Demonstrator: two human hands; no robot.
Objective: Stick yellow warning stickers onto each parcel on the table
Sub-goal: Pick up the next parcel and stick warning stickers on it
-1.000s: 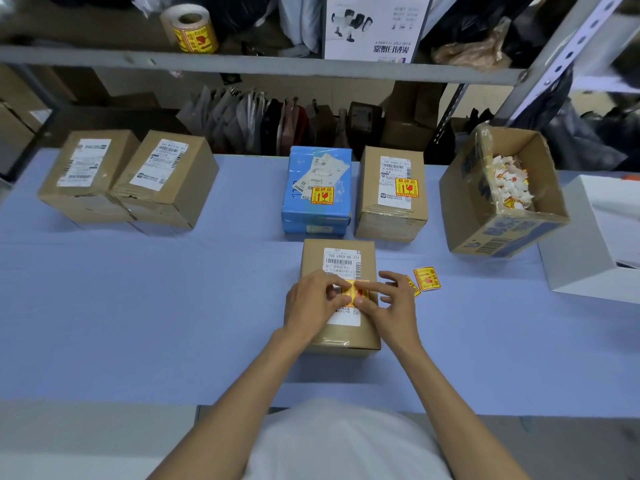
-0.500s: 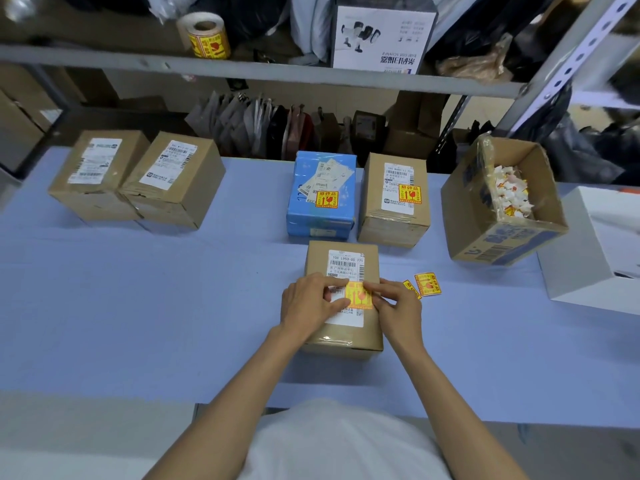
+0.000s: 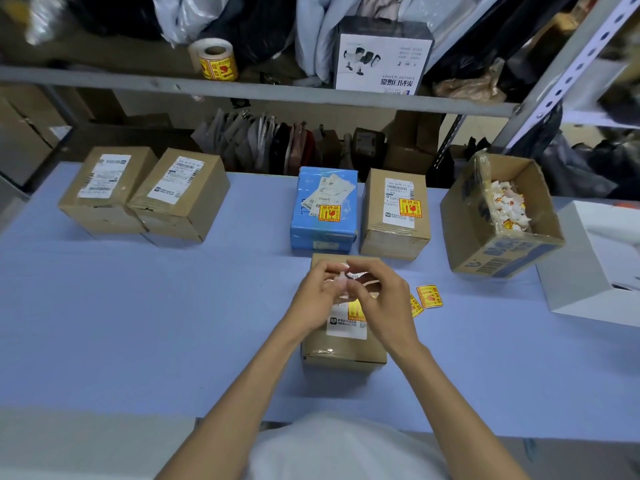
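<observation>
A brown parcel [image 3: 343, 348] lies in front of me on the blue table [image 3: 138, 323], with a yellow warning sticker [image 3: 356, 310] on its white label. My left hand [image 3: 317, 296] and my right hand [image 3: 381, 296] are raised together just above the parcel. Their fingertips pinch a small white scrap of backing paper [image 3: 343, 280] between them. Two loose yellow stickers [image 3: 428, 296] lie on the table right of the parcel. A blue parcel [image 3: 325, 209] and a brown parcel [image 3: 396, 216] behind carry stickers. Two brown parcels [image 3: 143, 192] at the left show only white labels.
An open carton [image 3: 502, 220] of crumpled backing papers stands at the right, with a white box [image 3: 595, 261] beside it. A sticker roll [image 3: 214, 60] sits on the shelf above. Bags and boxes fill the shelving behind the table.
The hands pressed the yellow sticker onto the near parcel's label. Now they have lifted off it and hold a white scrap between the fingertips.
</observation>
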